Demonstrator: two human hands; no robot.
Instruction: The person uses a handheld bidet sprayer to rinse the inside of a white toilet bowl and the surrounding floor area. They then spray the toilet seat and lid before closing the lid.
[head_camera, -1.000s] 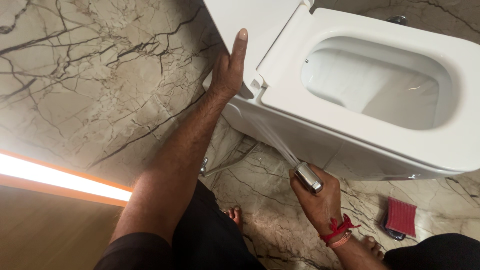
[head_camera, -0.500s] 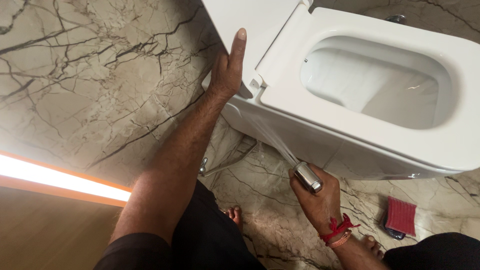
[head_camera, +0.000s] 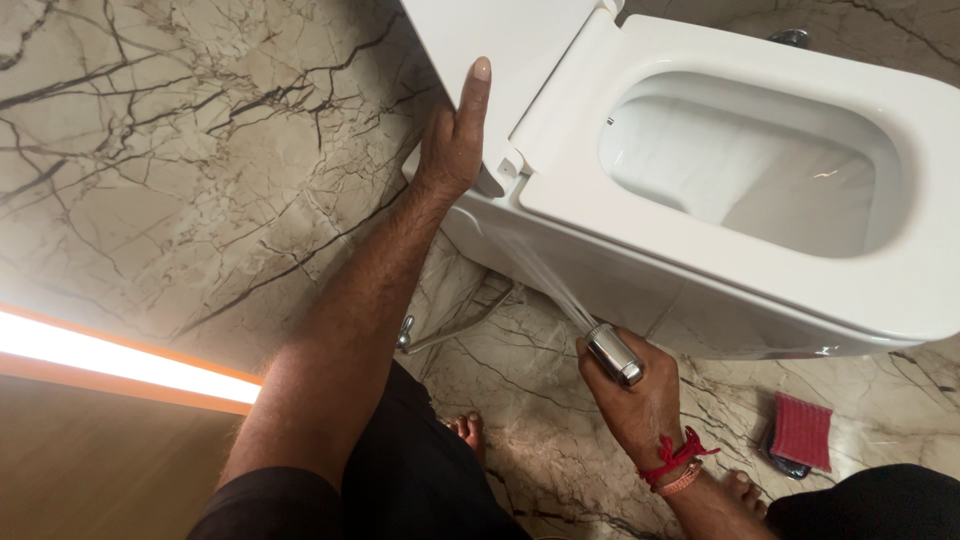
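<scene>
Chrome hand-held spray nozzle (head_camera: 614, 355) gripped in right hand (head_camera: 640, 400), jetting water at white ceramic toilet (head_camera: 600, 280) side near hinge – rinse underway. Left hand (head_camera: 455, 140) flat, fingers together, propping white lid (head_camera: 500, 40). Bowl interior, far side unsprayed.

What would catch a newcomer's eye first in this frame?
The white toilet fills the upper right, its lid raised, with the left hand flat against the lid's edge. Below it, the right hand holds a chrome hand sprayer that sends a thin jet of water up at the toilet's side near the hinge. A red scrubbing pad lies on the marble floor at lower right.
</scene>
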